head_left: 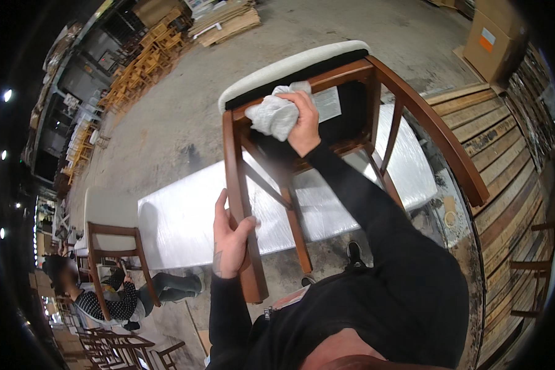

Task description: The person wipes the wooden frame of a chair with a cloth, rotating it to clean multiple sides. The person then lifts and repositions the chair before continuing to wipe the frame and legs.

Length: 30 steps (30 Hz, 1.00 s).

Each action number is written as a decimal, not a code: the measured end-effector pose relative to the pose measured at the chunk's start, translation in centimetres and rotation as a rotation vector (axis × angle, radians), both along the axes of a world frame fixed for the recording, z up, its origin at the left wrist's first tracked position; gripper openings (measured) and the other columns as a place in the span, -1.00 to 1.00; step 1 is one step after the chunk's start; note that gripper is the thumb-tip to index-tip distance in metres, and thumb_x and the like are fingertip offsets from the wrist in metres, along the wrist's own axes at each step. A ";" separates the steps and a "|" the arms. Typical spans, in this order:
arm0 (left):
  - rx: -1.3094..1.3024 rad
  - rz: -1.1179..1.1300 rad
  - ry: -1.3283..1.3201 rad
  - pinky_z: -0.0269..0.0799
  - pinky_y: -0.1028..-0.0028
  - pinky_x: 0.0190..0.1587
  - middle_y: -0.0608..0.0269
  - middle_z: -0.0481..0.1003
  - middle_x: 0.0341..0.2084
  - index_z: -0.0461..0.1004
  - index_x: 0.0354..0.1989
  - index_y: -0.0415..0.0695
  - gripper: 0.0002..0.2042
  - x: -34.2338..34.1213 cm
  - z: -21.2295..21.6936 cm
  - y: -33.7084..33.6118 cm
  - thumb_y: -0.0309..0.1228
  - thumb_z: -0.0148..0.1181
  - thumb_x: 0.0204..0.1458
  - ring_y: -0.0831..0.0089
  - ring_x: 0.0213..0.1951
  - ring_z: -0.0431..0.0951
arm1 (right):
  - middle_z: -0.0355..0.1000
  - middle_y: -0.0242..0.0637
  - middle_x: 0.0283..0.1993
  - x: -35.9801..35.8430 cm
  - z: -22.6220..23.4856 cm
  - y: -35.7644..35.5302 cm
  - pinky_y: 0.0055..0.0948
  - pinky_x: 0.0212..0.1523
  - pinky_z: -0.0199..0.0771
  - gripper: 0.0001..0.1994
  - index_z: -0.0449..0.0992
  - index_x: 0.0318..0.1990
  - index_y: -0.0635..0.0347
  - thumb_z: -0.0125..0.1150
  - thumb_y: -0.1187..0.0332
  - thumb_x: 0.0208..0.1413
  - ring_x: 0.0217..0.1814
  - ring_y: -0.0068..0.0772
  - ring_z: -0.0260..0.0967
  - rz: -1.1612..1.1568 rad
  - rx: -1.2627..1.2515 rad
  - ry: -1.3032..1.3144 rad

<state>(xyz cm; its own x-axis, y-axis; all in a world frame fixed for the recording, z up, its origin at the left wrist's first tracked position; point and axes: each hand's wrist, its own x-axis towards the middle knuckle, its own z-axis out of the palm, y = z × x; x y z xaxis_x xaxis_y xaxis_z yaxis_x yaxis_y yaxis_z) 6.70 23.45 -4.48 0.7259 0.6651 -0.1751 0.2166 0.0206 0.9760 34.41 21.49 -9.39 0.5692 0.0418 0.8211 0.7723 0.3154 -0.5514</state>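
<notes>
A brown wooden chair (376,80) with a pale cushioned seat (290,65) lies tipped on a white wrapped bench, its legs pointing toward me. My left hand (231,237) grips one chair leg (239,197) near its end. My right hand (302,120) presses a crumpled white cloth (274,114) against the wooden frame under the seat. Both my arms wear black sleeves.
The white plastic-wrapped bench (179,222) stretches across the concrete floor. A second chair (111,234) stands on its left end, with another person crouched beside it (114,299). Stacked wooden chairs fill the far left (139,65). Wooden pallets (493,148) and cardboard boxes (493,40) sit at right.
</notes>
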 end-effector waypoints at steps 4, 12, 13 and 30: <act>0.391 0.122 0.071 0.06 0.09 0.37 -0.28 -0.16 0.42 -0.30 0.48 -0.26 0.00 0.2 -0.4 0.2 -0.34 0.31 -0.01 0.00 0.45 -0.06 | 0.53 -0.16 -0.11 -4.9 1.8 7.2 -0.13 0.03 0.42 -0.73 0.57 -0.18 0.17 0.31 0.34 -0.10 0.04 -0.06 0.45 0.155 -0.243 -0.320; 0.956 0.156 -0.039 -0.28 0.10 0.46 -0.28 -0.37 0.45 -0.51 0.45 -0.31 0.27 0.7 1.1 -0.6 -0.17 0.46 -0.19 -0.07 0.49 -0.33 | 0.55 -0.18 -0.32 -7.5 2.9 3.6 -0.12 -0.03 0.43 -0.75 0.60 -0.30 0.09 0.27 0.23 -0.17 -0.14 -0.03 0.51 0.762 -0.633 -0.722; 0.979 0.108 0.032 -0.28 0.09 0.46 -0.29 -0.38 0.45 -0.51 0.45 -0.31 0.27 0.7 1.2 -0.5 -0.17 0.46 -0.20 -0.08 0.49 -0.34 | 0.53 -0.20 -0.32 -6.8 2.9 4.4 -0.13 0.00 0.40 -0.78 0.58 -0.32 0.06 0.25 0.18 -0.09 -0.13 -0.07 0.48 0.559 -0.614 -0.756; 0.446 -0.080 -0.048 -0.35 0.19 0.46 -0.11 -0.30 0.50 -0.33 0.52 -0.12 -0.10 1.3 0.8 -0.2 -0.21 0.12 0.11 0.15 0.52 -0.32 | 0.34 -0.12 0.18 -9.3 -8.7 5.1 -0.24 0.29 0.27 -0.53 0.28 0.23 0.22 0.13 0.24 0.22 0.27 -0.15 0.27 0.410 0.039 0.460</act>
<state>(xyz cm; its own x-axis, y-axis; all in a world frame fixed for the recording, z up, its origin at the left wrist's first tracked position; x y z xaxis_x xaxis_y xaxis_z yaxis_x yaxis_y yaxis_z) 8.02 23.24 -3.65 0.7785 0.6092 0.1510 0.1545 -0.4193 0.8946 25.08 26.59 -18.13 0.8093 0.3073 0.5006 0.2697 0.5626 -0.7815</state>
